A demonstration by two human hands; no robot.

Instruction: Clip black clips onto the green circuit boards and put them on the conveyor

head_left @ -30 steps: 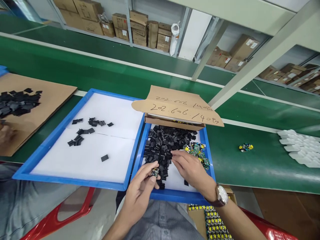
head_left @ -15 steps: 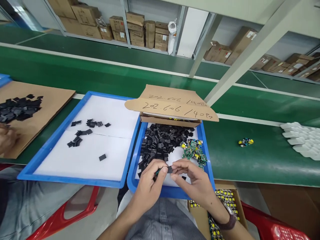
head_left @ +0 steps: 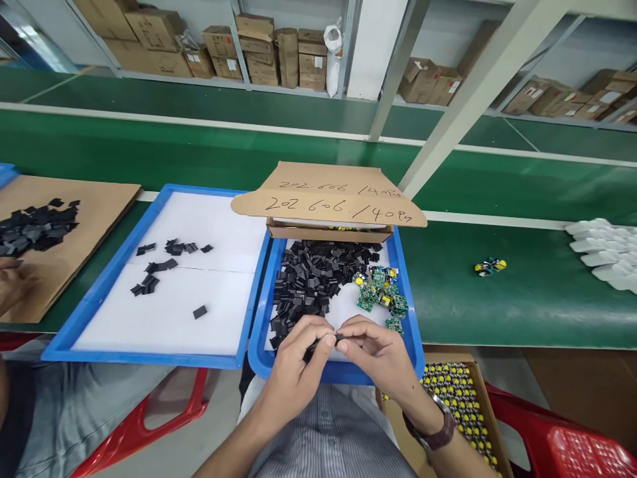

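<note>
Both hands meet over the near end of a small blue tray [head_left: 413, 325], which sits at the near edge of the green worktop [head_left: 497, 312]. The left hand [head_left: 298, 362] and the right hand [head_left: 378, 355] are closed fingertip to fingertip on a small black piece [head_left: 339, 340], thumb and forefinger of each pinching it from either side just above the tray's near rim. Something dark shows under the left fingers, but what it is cannot be told. A watch [head_left: 438, 431] is on the right wrist.

In the small tray, a heap of black pieces [head_left: 318, 279] fills the far and left part, and a cluster of green circuit boards [head_left: 381, 292] lies just beside it toward the right rim. A cardboard box [head_left: 328, 196] with handwriting on its open flap stands at the tray's far end.

Touching the small tray on the left is a large blue tray [head_left: 149, 355] lined in white, with a few scattered black pieces [head_left: 164, 262]. Further toward the left edge lies a cardboard sheet [head_left: 74, 252] carrying more black pieces, with another person's hand [head_left: 12, 285] on it. Toward the right edge, a lone circuit board [head_left: 490, 266] lies well apart from a group of white parts [head_left: 602, 255]. Below the near edge, a carton of yellow-topped parts [head_left: 458, 392] stands by the right arm.
</note>
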